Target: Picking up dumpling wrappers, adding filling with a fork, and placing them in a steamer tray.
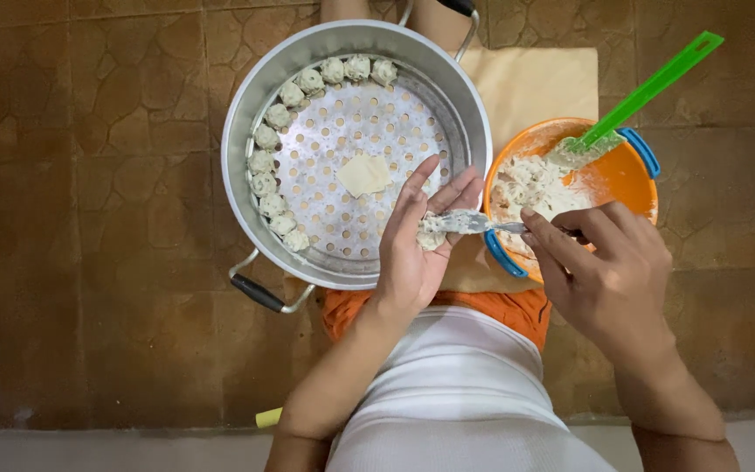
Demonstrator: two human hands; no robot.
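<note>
The left hand (417, 253) is cupped, fingers half curled, holding a dumpling (431, 234) over the rim of the metal steamer pot (246, 105). The right hand (600, 267) grips a spoon (469, 223) whose tip touches the dumpling. Finished dumplings (266, 162) line the pot's perforated tray. An orange bowl (626, 175) of filling, holding a green spatula (648, 87), stands just beside the pot on the floor.

No packages, labels, signs or screens show anywhere around the hands.
</note>
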